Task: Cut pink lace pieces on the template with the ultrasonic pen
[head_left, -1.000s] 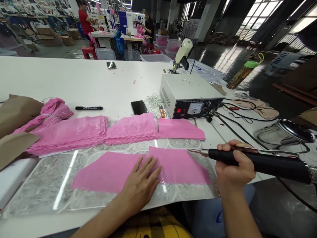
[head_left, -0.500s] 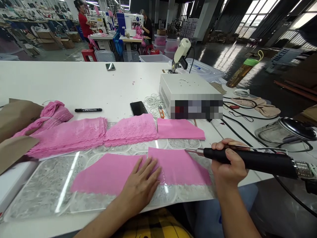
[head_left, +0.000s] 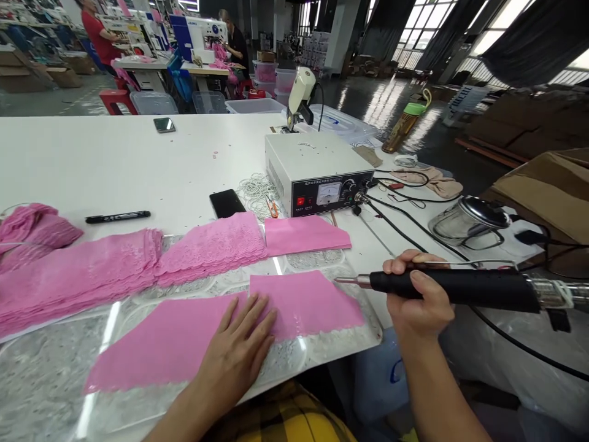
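Observation:
My left hand [head_left: 242, 344] lies flat with fingers spread, pressing where two cut pink fabric pieces meet. The left fabric piece [head_left: 151, 341] and the right fabric piece [head_left: 304, 301] rest on a clear, patterned mat [head_left: 46, 374]. My right hand [head_left: 421, 294] is wrapped round a black corded hand tool [head_left: 483, 288] with a slim metal tip, thumb on top. This tip points left, close beside the upper right slanted edge of the right piece; I cannot tell whether it touches. Behind the pieces lie a lace fabric stack [head_left: 214, 248] and a smooth pink stack [head_left: 306, 236].
A control box [head_left: 322, 166] with a meter and cables stands at the back. Nearby are a phone [head_left: 226, 202], orange-handled snips [head_left: 272, 207], a marker [head_left: 118, 217] and a lidded glass jar [head_left: 464, 224]. More pink lace [head_left: 78, 270] lies left. People work at sewing machines beyond.
The view has turned right, so the tabletop things appear further left. The tool tip has shifted slightly from the right piece's top corner to beside its slanted edge. My left hand stays on the fabric.

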Tool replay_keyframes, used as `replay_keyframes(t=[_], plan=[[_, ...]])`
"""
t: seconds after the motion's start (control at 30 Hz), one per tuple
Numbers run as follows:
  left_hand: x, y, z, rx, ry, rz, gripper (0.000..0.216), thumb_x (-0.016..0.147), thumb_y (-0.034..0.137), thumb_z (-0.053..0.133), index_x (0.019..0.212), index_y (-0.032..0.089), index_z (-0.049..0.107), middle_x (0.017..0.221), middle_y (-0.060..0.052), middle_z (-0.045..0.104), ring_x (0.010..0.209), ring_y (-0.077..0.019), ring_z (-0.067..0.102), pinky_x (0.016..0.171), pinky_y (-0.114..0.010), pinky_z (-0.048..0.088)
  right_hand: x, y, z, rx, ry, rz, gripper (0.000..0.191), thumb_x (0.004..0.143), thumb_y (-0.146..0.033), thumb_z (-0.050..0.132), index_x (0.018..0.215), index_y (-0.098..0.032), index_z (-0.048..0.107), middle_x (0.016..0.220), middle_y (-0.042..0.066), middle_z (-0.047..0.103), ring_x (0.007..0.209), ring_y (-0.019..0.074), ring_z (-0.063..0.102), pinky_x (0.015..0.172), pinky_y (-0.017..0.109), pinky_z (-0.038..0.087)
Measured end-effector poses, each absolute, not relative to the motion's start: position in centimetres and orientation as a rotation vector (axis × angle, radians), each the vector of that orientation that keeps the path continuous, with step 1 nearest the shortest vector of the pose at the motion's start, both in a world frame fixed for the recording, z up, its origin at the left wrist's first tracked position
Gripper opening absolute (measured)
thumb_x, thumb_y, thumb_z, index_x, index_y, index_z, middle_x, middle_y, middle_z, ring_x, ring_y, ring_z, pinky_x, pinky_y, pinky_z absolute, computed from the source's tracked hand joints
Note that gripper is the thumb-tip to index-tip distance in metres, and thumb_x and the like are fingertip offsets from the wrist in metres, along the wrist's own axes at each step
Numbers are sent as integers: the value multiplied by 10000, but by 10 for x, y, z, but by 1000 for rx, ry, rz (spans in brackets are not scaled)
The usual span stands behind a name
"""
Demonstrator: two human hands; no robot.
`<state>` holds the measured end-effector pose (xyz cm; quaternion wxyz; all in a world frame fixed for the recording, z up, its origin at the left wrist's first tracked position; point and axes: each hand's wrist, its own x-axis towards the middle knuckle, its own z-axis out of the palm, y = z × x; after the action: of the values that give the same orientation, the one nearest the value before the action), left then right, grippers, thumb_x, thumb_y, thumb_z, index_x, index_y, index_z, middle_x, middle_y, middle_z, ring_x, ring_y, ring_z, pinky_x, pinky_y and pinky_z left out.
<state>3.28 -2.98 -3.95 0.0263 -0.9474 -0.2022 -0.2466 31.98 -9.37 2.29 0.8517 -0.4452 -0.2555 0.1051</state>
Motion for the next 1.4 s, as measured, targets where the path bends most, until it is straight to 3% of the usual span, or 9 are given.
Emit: replay_keyframes(t=[0.3, 1.4], plan=[[32, -27, -38, -2909, -583, -711, 361, 998, 211, 474, 1336, 148, 586, 1435, -110, 563, 1378, -266, 483, 1236, -461, 206, 334, -138, 22, -1013, -466, 218, 177, 533, -203, 635, 699, -193, 574, 711, -21, 521, 558, 93, 474, 536, 292, 463], [31, -26, -34, -2900, -547, -686, 365, 986, 186, 484, 1334, 145, 588, 1429, -113, 568, 1378, -260, 485, 1246, -443, 177, 334, -152, 26, -1027, -562, 255, 128, 601, -207, 655, 722, -206, 611, 711, -13, 537, 565, 107, 493, 540, 302, 468]])
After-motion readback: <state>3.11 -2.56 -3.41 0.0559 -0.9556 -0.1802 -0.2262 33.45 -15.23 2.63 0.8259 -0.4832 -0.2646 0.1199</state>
